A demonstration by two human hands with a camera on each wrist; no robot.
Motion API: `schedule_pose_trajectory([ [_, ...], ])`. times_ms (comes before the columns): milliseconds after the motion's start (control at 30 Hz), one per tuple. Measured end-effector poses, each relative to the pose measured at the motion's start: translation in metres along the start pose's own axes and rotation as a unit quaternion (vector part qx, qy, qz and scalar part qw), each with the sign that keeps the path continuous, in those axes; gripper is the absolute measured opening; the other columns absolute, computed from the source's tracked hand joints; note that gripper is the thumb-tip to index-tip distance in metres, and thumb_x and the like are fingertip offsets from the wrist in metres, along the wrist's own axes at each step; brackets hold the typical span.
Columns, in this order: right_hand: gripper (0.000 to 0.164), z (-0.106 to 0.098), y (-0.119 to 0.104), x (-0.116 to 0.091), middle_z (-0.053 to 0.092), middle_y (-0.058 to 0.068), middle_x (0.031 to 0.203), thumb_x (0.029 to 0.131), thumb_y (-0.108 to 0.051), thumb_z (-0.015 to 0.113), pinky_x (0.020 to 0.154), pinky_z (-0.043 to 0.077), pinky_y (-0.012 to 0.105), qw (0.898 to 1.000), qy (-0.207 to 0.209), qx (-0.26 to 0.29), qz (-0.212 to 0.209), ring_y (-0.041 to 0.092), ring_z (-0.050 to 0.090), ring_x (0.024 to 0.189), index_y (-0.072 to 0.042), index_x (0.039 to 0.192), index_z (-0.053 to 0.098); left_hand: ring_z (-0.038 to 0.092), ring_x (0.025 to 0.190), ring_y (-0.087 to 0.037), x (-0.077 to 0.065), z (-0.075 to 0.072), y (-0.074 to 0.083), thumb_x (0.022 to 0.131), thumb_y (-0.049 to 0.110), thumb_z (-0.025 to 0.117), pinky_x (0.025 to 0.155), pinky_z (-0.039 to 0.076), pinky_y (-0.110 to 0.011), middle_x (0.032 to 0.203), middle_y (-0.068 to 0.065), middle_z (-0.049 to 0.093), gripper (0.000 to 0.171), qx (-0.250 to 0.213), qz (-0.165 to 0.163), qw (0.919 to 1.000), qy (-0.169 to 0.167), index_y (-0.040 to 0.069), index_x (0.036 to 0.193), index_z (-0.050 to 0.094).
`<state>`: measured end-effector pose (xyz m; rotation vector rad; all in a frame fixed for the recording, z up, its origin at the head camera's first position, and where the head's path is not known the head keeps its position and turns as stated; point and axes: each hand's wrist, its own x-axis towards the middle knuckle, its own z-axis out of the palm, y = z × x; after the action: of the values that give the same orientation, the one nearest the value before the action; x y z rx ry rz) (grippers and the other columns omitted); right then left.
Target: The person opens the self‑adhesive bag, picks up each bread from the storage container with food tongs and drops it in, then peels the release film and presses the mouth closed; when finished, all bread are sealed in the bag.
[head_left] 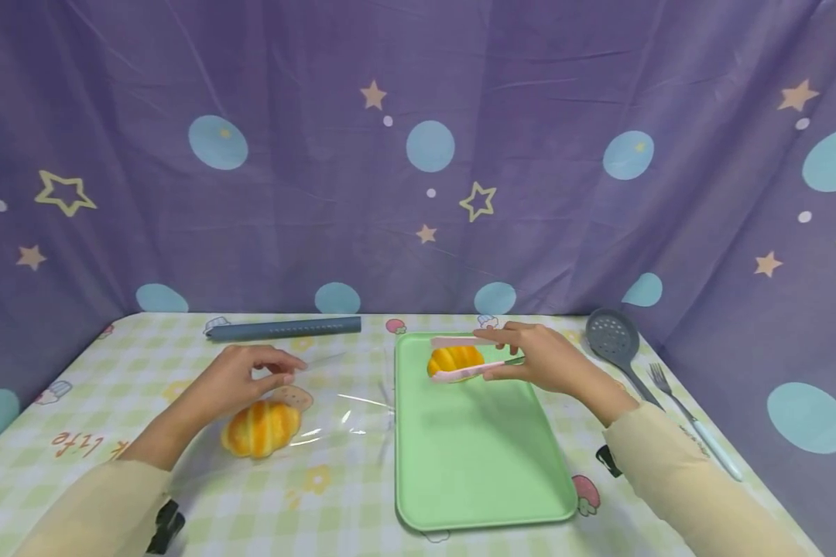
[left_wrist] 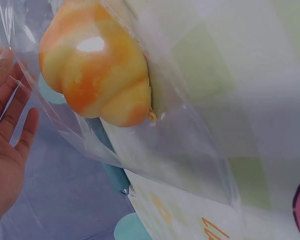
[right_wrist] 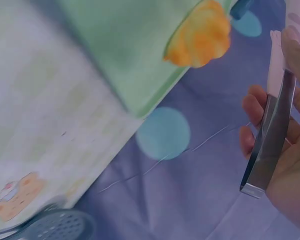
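My left hand (head_left: 240, 379) pinches the edge of a clear plastic bag (head_left: 348, 422) between thumb and fingers. Inside the bag lies a striped yellow-orange croissant (head_left: 261, 429), seen through the film in the left wrist view. In my right hand (head_left: 546, 357) is a pair of metal tongs (right_wrist: 274, 135) with pink tips. The tips are spread, one on either side of a second croissant (head_left: 454, 358) at the far end of a green tray (head_left: 488, 456). From the right wrist, the thumb lies along one arm of the tongs and fingers curl round the other.
A dark blue-grey long box (head_left: 286, 329) lies along the table's back edge. On the right are a grey slotted skimmer (head_left: 611, 336) and a fork (head_left: 697, 425) with a pale handle. A purple curtain (head_left: 418, 263) hangs behind the checked tablecloth (head_left: 111, 402).
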<state>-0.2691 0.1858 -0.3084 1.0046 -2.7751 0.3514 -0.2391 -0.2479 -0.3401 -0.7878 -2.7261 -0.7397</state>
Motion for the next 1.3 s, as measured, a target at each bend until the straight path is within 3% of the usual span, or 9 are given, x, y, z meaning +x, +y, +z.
schedule_pose_trajectory([
  [133,0.063,0.002,0.015,-0.009,0.057,-0.010,0.092,0.073,-0.052,0.068,0.059,0.043,0.025,1.000,0.005,-0.003,0.017,0.006,0.053,0.073,-0.032,0.131,0.050,0.056,0.076,-0.001,0.000,0.002,-0.001,0.083,0.020,0.067,0.071,0.048,-0.030,0.083,0.016,0.063,0.017,-0.003,-0.003,1.0000,0.000,0.021,0.100,0.070],
  [600,0.061,0.011,0.053,-0.021,0.058,-0.004,0.094,0.075,-0.044,0.070,0.069,0.047,0.032,0.997,-0.007,0.023,0.078,0.014,0.056,0.082,-0.024,0.130,0.052,0.056,0.076,-0.001,0.000,0.003,-0.001,0.084,0.022,0.066,0.071,0.048,-0.035,0.083,0.017,0.063,0.016,-0.003,-0.012,0.9999,-0.002,0.027,0.099,0.069],
  [800,0.063,0.014,0.062,-0.015,0.061,0.000,0.095,0.073,-0.049,0.070,0.071,0.048,0.036,0.996,-0.018,0.004,0.085,0.020,0.059,0.084,-0.023,0.128,0.054,0.056,0.076,-0.001,0.000,0.003,-0.001,0.084,0.021,0.065,0.071,0.048,-0.035,0.083,0.017,0.063,0.016,-0.005,-0.010,0.9999,-0.002,0.026,0.099,0.069],
  [1033,0.064,0.014,0.061,0.000,0.057,-0.004,0.083,0.070,-0.051,0.069,0.062,0.044,0.030,0.995,-0.044,-0.026,0.081,0.014,0.049,0.068,-0.025,0.126,0.056,0.056,0.075,-0.001,0.001,0.002,-0.002,0.084,0.021,0.065,0.070,0.048,-0.032,0.082,0.016,0.063,0.016,-0.004,-0.004,1.0000,0.000,0.027,0.099,0.069],
  [1300,0.063,0.011,0.056,0.012,0.063,0.004,0.096,0.071,-0.046,0.072,0.071,0.048,0.036,0.993,-0.081,-0.041,0.080,0.018,0.057,0.081,-0.023,0.127,0.056,0.056,0.075,-0.001,0.001,0.002,-0.002,0.085,0.021,0.065,0.069,0.048,-0.031,0.082,0.017,0.063,0.016,-0.004,0.000,1.0000,0.000,0.021,0.100,0.070],
])
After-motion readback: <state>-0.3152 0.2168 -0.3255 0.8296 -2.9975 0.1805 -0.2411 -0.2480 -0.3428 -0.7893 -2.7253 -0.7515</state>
